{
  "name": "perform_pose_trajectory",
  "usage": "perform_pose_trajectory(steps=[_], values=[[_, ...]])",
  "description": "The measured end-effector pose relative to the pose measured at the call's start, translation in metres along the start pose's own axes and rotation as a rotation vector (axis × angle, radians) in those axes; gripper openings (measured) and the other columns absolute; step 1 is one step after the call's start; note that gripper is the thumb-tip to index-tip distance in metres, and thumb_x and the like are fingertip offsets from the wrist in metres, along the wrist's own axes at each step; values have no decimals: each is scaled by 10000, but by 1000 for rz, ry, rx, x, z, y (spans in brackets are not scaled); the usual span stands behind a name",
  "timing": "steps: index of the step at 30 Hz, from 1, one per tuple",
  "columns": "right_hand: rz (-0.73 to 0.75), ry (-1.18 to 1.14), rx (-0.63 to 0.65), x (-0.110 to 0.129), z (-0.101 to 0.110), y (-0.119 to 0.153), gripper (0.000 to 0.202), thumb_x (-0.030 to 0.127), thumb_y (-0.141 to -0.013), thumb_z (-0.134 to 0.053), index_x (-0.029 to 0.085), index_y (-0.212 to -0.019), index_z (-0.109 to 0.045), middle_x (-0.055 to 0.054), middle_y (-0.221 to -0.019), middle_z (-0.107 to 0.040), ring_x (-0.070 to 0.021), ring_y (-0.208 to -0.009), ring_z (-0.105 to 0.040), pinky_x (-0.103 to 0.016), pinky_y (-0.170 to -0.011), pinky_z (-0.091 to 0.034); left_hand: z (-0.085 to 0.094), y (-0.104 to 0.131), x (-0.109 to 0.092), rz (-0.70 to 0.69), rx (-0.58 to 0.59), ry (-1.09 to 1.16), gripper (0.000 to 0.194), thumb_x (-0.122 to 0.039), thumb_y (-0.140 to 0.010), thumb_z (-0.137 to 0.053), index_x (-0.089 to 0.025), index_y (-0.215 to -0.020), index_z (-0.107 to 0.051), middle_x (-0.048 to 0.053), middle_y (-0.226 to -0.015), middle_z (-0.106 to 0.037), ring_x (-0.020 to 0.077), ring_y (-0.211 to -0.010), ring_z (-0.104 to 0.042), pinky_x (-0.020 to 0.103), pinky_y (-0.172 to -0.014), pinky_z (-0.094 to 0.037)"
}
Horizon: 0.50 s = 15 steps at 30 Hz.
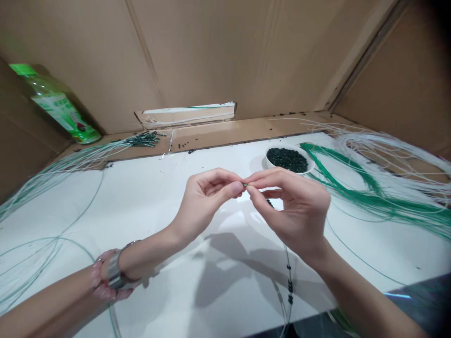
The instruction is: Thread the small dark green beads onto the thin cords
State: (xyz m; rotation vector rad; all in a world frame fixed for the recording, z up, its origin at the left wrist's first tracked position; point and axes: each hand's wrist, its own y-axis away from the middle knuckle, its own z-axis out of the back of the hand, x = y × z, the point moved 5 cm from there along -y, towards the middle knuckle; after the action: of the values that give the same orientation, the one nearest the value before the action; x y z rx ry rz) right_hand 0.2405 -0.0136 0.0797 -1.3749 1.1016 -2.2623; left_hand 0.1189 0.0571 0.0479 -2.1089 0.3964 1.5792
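My left hand (207,195) and my right hand (292,199) meet over the white tabletop (148,188), fingertips pinched together. A short bit of green thread (245,184) shows between them, and both hands seem to grip it. Most of it is hidden by the fingers. Below my right hand hangs a thin cord with several dark beads (290,286) on it. A few more dark beads show behind my right palm. Just beyond that hand stands a white bowl (311,167) filled with small dark beads (287,159).
Green threads (362,192) and white cords (398,145) spread at the right. Long pale cords (81,162) with beaded ends (144,139) lie at the left. A green-capped bottle (58,108) leans in the corner of cardboard walls (211,51), which have a slot (190,115).
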Motion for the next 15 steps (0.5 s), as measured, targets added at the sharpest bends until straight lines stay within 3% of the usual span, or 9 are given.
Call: perform_pose_trajectory(steps=[15], values=[[-287, -246, 14, -14, -8, 2, 116, 154, -781, -646, 181, -668, -633, 1, -777, -662, -98, -721, -635, -162, -528, -533, -3, 7, 1, -62, -71, 75, 44, -234, -765, -697, -199, -738, -697, -39, -691, -620, 35, -630, -545, 107, -623, -473]])
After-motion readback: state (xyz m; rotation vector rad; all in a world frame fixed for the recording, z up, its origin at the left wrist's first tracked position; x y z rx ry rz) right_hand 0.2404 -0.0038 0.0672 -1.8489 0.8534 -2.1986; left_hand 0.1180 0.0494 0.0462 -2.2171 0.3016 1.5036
